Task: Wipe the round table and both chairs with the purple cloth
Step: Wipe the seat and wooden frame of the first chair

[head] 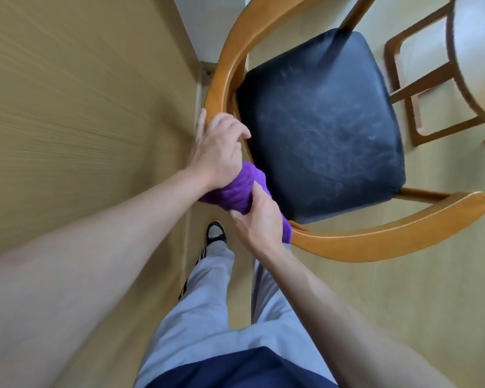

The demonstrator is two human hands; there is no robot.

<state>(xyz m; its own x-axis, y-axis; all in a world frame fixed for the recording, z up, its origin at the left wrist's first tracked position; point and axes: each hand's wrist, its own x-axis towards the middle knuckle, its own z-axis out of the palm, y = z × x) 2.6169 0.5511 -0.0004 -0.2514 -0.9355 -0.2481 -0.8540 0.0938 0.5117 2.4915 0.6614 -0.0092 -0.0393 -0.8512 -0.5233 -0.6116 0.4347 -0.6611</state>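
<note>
A wooden chair [389, 236] with a curved orange-brown back rail and a dark blue padded seat [319, 121] stands below me. My left hand [219, 144] grips the rail on its left side, thumb outside and fingers curled over the top. The purple cloth [235, 191] is bunched around the rail just below that hand. My right hand [255, 219] grips the cloth against the rail. The round table [476, 51] shows as a pale curved edge at the top right.
A wood-grain wall panel [81, 107] runs close along the left. The table's wooden base frame [420, 85] stands right of the chair. My legs in grey trousers and one shoe [215, 232] are beneath the hands, on beige floor.
</note>
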